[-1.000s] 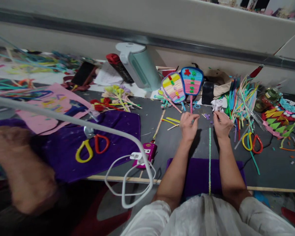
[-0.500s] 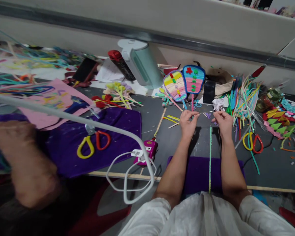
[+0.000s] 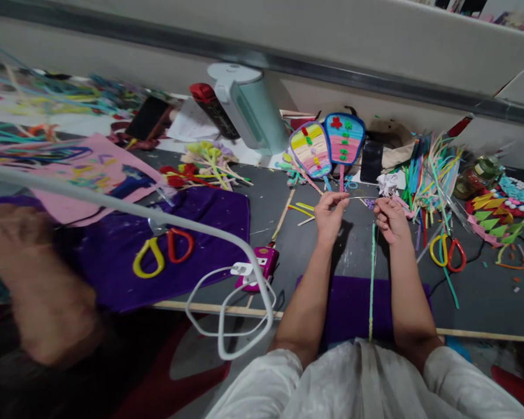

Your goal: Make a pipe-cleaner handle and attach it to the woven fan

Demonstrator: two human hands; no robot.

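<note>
Brightness: moderate, even indoor light on the grey table (image 3: 484,291), dimmer toward the near edge.
Shadows: soft, falling right of the left hand (image 3: 329,212) and beside the white cable (image 3: 227,326).
Blur: the forearm (image 3: 39,279) at near left is smeared and out of focus (very close to the lens).
Distortion: the far wall rail (image 3: 332,73) bows, wide-angle stretch at the edges.
Glare: faint sheen on the mint-green device (image 3: 248,113).

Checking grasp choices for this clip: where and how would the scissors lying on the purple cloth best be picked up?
By the looped handles, from above. The scissors lie flat on the purple cloth, yellow and red loops toward the near edge, blades pointing away under the white cable, so the handles are the free, blunt end.
</note>
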